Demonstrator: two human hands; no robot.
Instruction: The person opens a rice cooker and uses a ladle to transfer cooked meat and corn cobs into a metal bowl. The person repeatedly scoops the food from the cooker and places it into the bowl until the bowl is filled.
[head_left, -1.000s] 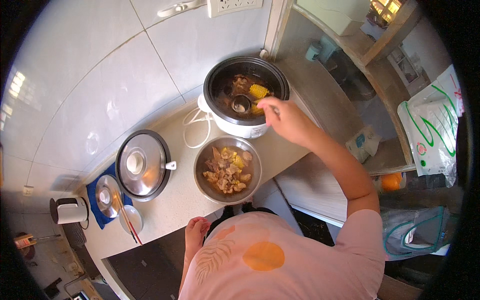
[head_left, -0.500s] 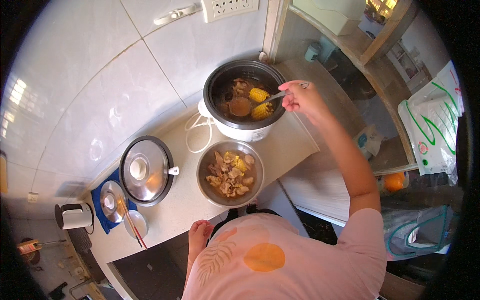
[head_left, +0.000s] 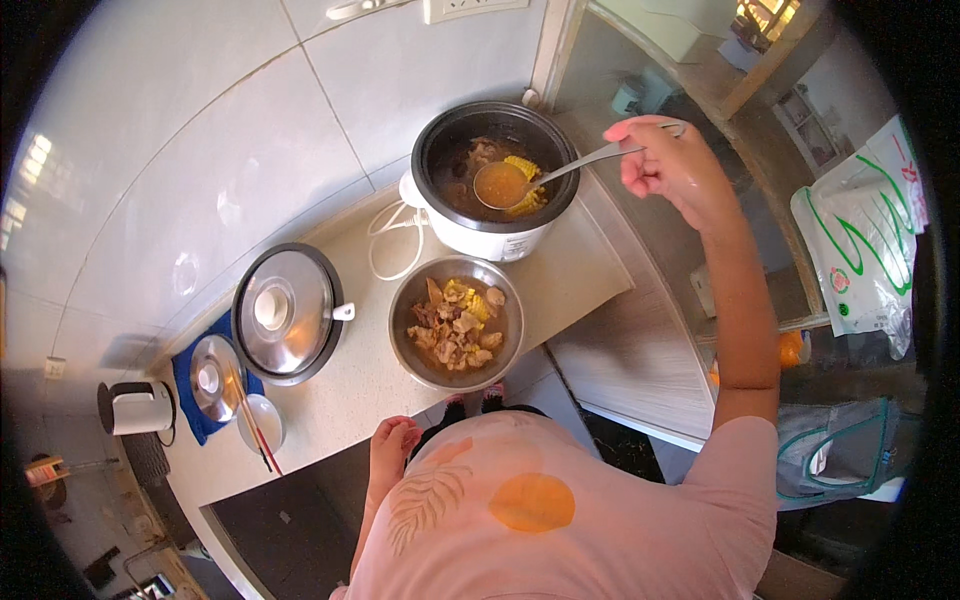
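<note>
My right hand grips the handle of a metal ladle. Its bowl, filled with brownish broth, hangs over the black inner pot of a white electric cooker. Inside the pot are pieces of yellow corn, meat and dark liquid. Just in front of the cooker stands a steel bowl with chunks of meat, some corn and a little broth. My left hand is held near my waist by the counter's front edge, its fingers curled, with nothing visible in them.
On the counter to the left lies a dark-rimmed metal lid. Farther left are a smaller lid on a blue cloth, a white bowl with chopsticks across it, and a white kettle. A white cord loops beside the cooker.
My right hand has risen and moved right, lifting the ladle's bowl, full of broth, out of the soup. My left hand stays low near my waist.
</note>
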